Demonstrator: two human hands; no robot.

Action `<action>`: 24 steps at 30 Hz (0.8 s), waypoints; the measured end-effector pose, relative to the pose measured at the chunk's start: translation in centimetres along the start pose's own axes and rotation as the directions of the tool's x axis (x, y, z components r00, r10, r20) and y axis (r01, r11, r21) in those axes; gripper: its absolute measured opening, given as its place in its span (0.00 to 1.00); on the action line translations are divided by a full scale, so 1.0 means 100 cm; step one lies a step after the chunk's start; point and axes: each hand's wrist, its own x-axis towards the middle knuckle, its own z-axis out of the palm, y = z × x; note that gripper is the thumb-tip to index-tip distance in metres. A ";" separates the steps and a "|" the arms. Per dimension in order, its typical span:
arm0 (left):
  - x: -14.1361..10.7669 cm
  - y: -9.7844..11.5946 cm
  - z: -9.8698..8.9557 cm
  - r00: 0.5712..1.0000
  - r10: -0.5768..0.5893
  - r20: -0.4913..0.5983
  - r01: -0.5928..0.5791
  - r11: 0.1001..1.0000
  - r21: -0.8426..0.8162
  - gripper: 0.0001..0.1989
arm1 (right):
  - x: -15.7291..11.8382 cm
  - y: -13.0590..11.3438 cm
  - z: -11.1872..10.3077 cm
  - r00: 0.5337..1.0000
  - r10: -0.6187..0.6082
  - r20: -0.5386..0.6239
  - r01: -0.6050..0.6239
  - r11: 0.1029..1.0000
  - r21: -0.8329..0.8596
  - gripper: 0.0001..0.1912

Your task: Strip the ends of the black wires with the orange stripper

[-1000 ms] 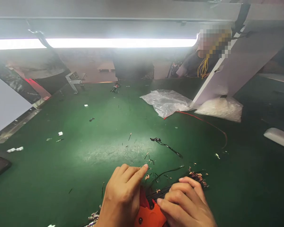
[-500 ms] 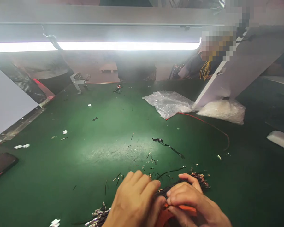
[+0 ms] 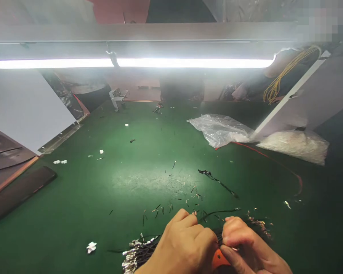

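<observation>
My left hand (image 3: pixel 185 241), palm down, has its fingers curled closed over the middle of a bundle of black wires (image 3: pixel 148 249). Close beside it, my right hand (image 3: pixel 247 245) is closed, thumb pressed towards the bent fingers. An orange piece with a small dark round spot (image 3: pixel 219 259) shows between the hands; its kind and which hand holds it are unclear. What lies in the fingertips is hidden. White connectors (image 3: pixel 133 257) cap the bundle's left end. Bare copper-coloured ends (image 3: pixel 261 227) show at its right.
Wire offcuts (image 3: pixel 196 194) litter the green tabletop (image 3: pixel 82 198). Beyond them lie a black cable (image 3: pixel 220 182), clear plastic bag (image 3: pixel 221 129), filled bag (image 3: pixel 295 145) and red wire (image 3: pixel 254 149). A dark flat object (image 3: pixel 23 194) rests left. A tube light (image 3: pixel 188 62) hangs above.
The view has turned leftward, so the table's things sit further right. Both hands remain close together at the bundle. My left fingers are more curled, and less of the orange piece shows.
</observation>
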 end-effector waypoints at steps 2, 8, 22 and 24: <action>0.002 0.000 -0.007 1.000 -0.024 0.006 0.024 0.999 -0.021 0.08 | 0.000 0.002 -0.001 0.999 0.034 0.039 -0.032 0.999 -0.041 0.04; 0.009 -0.002 -0.031 0.971 -0.224 0.077 0.217 0.972 0.095 0.13 | 0.003 0.004 -0.010 0.991 -0.120 0.052 0.129 0.952 -0.278 0.05; 0.011 -0.001 -0.066 0.829 -0.558 0.034 0.554 0.828 0.085 0.13 | -0.027 -0.021 -0.007 0.931 -0.157 0.328 0.334 0.727 -0.600 0.27; 0.000 0.000 -0.068 0.809 -0.583 0.076 0.579 0.812 0.072 0.14 | -0.039 -0.018 -0.009 0.938 -0.117 0.326 0.317 0.666 -0.675 0.30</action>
